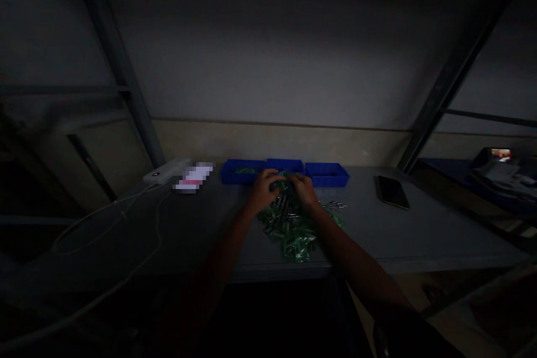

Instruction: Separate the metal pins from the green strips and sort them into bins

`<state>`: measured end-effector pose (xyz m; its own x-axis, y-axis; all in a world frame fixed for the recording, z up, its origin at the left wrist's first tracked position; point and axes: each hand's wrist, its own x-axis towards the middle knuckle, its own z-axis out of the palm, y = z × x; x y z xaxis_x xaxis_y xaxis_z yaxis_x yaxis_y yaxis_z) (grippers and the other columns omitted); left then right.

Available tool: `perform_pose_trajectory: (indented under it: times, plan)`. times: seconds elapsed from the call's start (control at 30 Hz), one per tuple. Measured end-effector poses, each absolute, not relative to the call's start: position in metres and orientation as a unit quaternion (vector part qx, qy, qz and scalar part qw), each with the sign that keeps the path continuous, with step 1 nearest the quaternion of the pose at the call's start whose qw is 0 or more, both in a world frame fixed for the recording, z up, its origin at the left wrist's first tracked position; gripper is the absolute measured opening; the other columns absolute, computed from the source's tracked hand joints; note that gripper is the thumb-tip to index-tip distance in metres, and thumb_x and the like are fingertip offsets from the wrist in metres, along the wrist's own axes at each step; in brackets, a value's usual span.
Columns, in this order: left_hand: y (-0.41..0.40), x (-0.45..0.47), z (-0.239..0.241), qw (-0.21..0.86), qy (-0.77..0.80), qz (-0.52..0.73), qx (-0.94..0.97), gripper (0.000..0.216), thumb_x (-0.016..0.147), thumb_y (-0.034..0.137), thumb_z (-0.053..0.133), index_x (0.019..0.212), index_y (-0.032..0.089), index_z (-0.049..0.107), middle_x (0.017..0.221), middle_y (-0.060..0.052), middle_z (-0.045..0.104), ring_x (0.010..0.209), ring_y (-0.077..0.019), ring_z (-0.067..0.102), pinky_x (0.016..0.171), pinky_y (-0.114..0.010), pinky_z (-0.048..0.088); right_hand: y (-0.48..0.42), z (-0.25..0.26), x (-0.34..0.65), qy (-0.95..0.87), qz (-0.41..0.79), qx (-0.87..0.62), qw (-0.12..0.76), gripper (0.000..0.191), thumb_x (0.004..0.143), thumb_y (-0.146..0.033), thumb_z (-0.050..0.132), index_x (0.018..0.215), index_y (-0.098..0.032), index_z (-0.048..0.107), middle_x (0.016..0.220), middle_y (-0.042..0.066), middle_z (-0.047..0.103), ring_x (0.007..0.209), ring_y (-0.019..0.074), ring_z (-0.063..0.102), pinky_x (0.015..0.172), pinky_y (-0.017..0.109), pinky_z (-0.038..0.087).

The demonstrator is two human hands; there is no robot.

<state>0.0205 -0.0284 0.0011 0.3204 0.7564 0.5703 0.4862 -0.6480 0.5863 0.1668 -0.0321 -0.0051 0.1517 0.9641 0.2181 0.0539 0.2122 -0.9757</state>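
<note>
My left hand [265, 189] and my right hand [304, 189] meet in front of the blue bins, fingers closed on a small green plastic bag [284, 180] between them. What the bag holds is too dark to make out. Below my hands lies a heap of green plastic bags [298, 239] with pale, slim pieces inside. Loose thin metal rods [333, 205] stick out to the right of the heap, and more lie just under my hands.
Along the wall stand a left blue bin [237, 179] with a green bag inside, a middle blue bin [289, 165] and a right blue bin [329, 180]. A dark phone [392, 191] lies right. A lit, blurred-out phone [193, 179], white power strip [165, 170] and cables are left.
</note>
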Motion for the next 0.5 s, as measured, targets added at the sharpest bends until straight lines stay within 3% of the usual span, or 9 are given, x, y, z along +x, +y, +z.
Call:
perform_pose_trajectory:
  times: [0.1, 0.2, 0.3, 0.37, 0.5]
  plan:
    - [-0.028, 0.022, -0.002, 0.149, 0.414, 0.449, 0.778, 0.031, 0.068, 0.018, 0.065, 0.098, 0.022, 0.068, 0.118, -0.008, 0.050, 0.115, -0.0242, 0.047, 0.100, -0.039, 0.038, -0.030, -0.007, 0.170, -0.503, 0.367, -0.487, 0.613, 0.031, 0.067, -0.045, 0.055, 0.071, -0.015, 0.061, 0.060, -0.001, 0.059, 0.056, 0.0123, 0.051, 0.054, 0.023, 0.039]
    - [-0.026, 0.021, 0.002, 0.186, 0.459, 0.482, 0.722, 0.023, 0.074, 0.035, 0.061, 0.088, 0.019, 0.069, 0.108, -0.007, 0.057, 0.109, -0.0224, 0.051, 0.098, -0.036, 0.037, -0.030, -0.007, 0.171, -0.550, 0.280, -0.492, 0.614, 0.029, 0.073, -0.042, 0.053, 0.076, -0.015, 0.065, 0.068, 0.002, 0.064, 0.064, 0.0145, 0.055, 0.060, 0.025, 0.042]
    - [-0.023, 0.018, 0.007, 0.305, 0.509, 0.479, 0.647, 0.045, 0.083, 0.051, 0.041, 0.080, 0.015, 0.068, 0.085, -0.007, 0.064, 0.082, -0.0191, 0.059, 0.076, -0.030, 0.046, -0.035, -0.006, 0.170, -0.635, 0.201, -0.488, 0.565, 0.025, 0.077, -0.030, 0.049, 0.086, -0.017, 0.068, 0.080, 0.004, 0.068, 0.073, 0.0166, 0.059, 0.070, 0.028, 0.044]
    - [-0.022, 0.016, 0.008, 0.382, 0.531, 0.470, 0.593, 0.055, 0.083, 0.058, 0.035, 0.078, 0.014, 0.067, 0.067, -0.005, 0.062, 0.059, -0.0156, 0.057, 0.055, -0.026, 0.043, -0.038, -0.006, 0.167, -0.696, 0.162, -0.473, 0.515, 0.028, 0.074, -0.017, 0.048, 0.091, -0.019, 0.069, 0.085, 0.004, 0.068, 0.078, 0.0169, 0.059, 0.075, 0.029, 0.044]
    - [-0.020, 0.011, 0.003, 0.425, 0.511, 0.482, 0.570, 0.044, 0.069, 0.057, 0.057, 0.075, 0.014, 0.065, 0.049, 0.003, 0.052, 0.042, -0.0105, 0.047, 0.041, -0.021, 0.033, -0.042, -0.007, 0.161, -0.762, 0.115, -0.434, 0.467, 0.043, 0.065, -0.004, 0.044, 0.096, -0.019, 0.069, 0.086, 0.004, 0.065, 0.081, 0.0166, 0.057, 0.080, 0.030, 0.044]
